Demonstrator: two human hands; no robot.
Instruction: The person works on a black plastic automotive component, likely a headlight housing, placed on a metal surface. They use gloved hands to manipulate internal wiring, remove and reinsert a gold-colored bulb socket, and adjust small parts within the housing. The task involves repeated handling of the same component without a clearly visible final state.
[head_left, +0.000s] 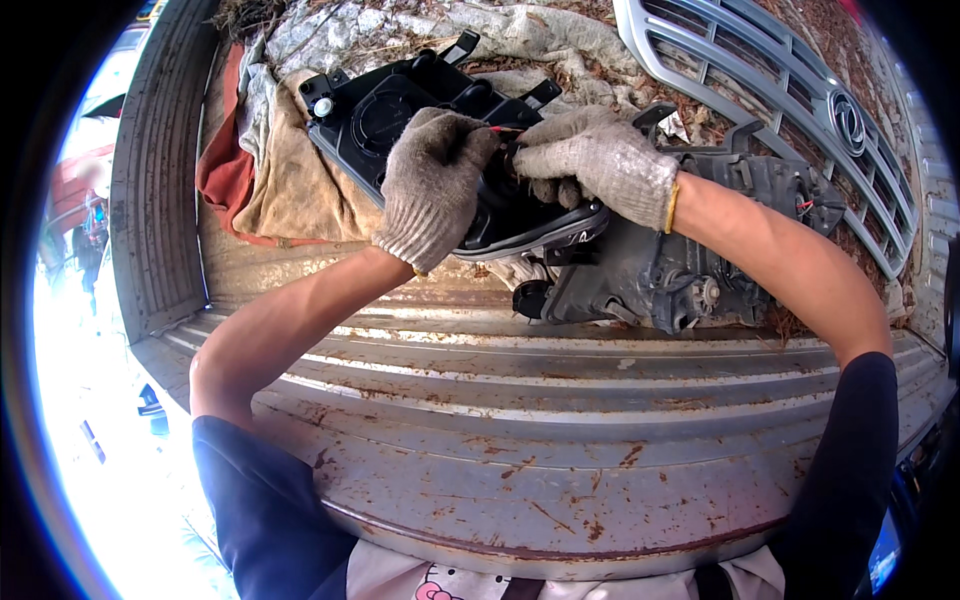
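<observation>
A black car headlight (pixel 385 110) lies with its back side up, a round cap on its housing and mounting tabs at its edges. Over its middle, my left hand (pixel 432 165) in a grey knitted glove is closed, thumb and fingers pinched together. My right hand (pixel 600 160), gloved the same way, faces it with its fingertips pressed together. Between the two sets of fingertips shows a bit of red, perhaps a wire, and something small and dark. The gloves hide what exactly each hand grips.
A second dark, dusty lamp housing (pixel 650 270) lies to the right, partly under my right forearm. A silver car grille (pixel 780 90) rests behind it. Brown and red cloths (pixel 300 190) lie at left. The rusty ribbed metal truck bed (pixel 560 430) has a side wall (pixel 160 190) at left.
</observation>
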